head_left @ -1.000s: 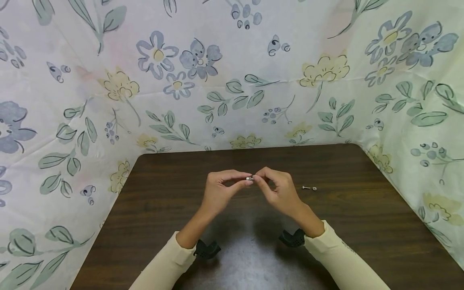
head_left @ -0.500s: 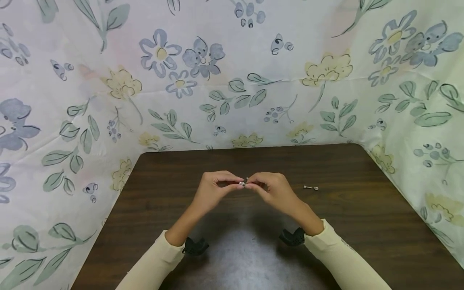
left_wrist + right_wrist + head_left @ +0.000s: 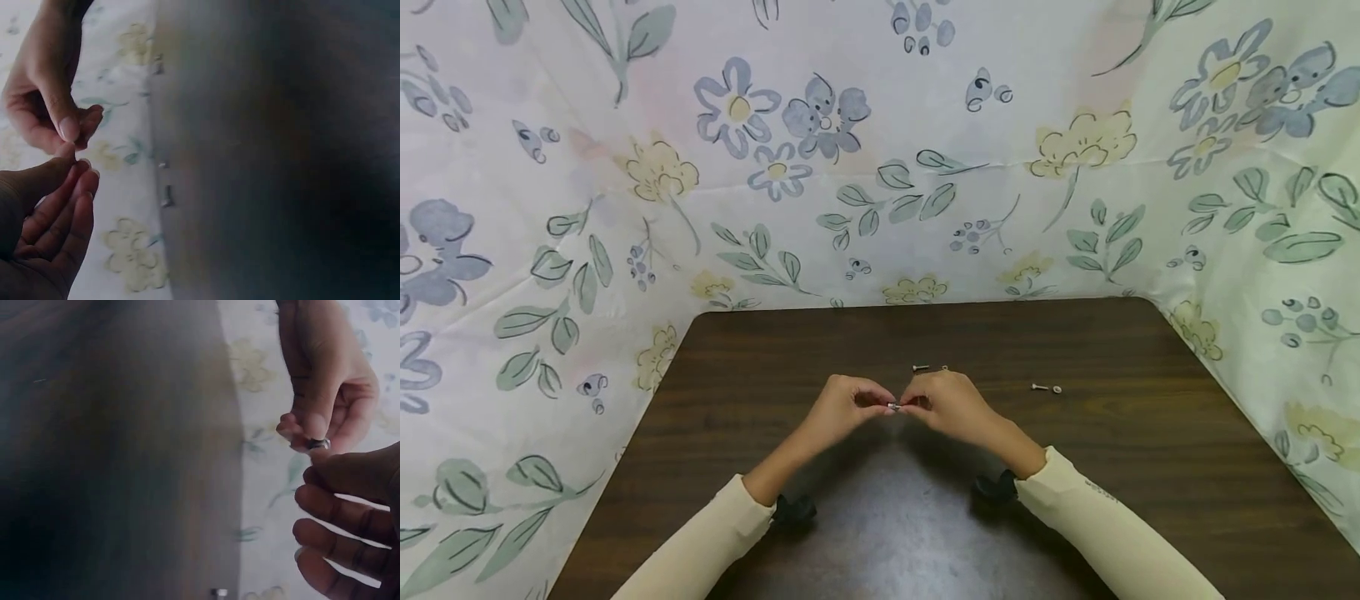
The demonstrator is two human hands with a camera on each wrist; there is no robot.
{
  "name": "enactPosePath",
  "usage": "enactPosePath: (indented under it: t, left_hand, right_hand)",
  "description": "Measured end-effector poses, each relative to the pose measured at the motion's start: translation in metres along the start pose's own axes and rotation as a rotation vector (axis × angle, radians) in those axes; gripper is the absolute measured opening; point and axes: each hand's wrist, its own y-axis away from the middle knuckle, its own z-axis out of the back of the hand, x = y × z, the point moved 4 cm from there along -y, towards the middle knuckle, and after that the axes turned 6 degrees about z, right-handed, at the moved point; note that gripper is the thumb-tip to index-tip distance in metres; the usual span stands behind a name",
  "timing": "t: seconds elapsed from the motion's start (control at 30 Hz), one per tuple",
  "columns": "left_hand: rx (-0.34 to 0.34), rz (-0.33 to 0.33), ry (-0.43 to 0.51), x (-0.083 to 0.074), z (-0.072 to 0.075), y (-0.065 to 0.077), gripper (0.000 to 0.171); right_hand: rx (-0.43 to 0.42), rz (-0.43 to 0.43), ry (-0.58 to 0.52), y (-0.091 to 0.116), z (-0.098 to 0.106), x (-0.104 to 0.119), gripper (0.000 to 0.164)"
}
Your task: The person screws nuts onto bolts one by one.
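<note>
In the head view, a small silver bolt (image 3: 893,407) spans the gap between the fingertips of both hands, low over the middle of the table. My left hand (image 3: 842,412) pinches its left end between thumb and fingers. The right hand (image 3: 951,408) pinches the other end, its thumb and index fingertips covering much of it. A shiny round metal end (image 3: 320,444) shows at the left hand's fingertips in the right wrist view. From the left wrist, the touching fingertips hide the piece. Whether a nut sits on the bolt I cannot tell.
Just beyond the hands lie a loose bolt (image 3: 921,367) and a small nut (image 3: 945,367). Another bolt (image 3: 1039,387) and nut (image 3: 1057,389) lie to the right. The dark wooden table (image 3: 760,358) meets a flowered cloth (image 3: 865,242) at its back and sides.
Both hands have come nearer the person and slightly left, still pinching the bolt together. The loose bolt and nut behind them have come into sight.
</note>
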Motion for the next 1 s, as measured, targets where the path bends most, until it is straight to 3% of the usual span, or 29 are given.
enactPosePath:
  t: [0.17, 0.33, 0.6, 0.77, 1.0]
  left_hand:
    - [0.104, 0.011, -0.05, 0.01, -0.02, 0.008, 0.008]
    - [0.149, 0.054, -0.088, 0.016, -0.032, 0.008, 0.008]
    - [0.182, 0.062, -0.15, 0.024, -0.04, 0.005, 0.007]
    - [0.189, 0.046, -0.206, 0.021, -0.04, 0.004, 0.008]
    - [0.19, 0.047, -0.216, 0.018, -0.038, 0.004, 0.007]
  right_hand:
    - [0.114, -0.039, 0.032, 0.009, -0.016, -0.002, 0.005]
    - [0.18, -0.068, 0.044, 0.011, -0.026, -0.006, 0.009]
    - [0.227, -0.123, -0.003, 0.014, -0.042, -0.014, 0.016]
    - [0.238, -0.151, -0.047, 0.016, -0.046, -0.018, 0.021]
    - [0.244, -0.163, -0.073, 0.016, -0.046, -0.019, 0.019]
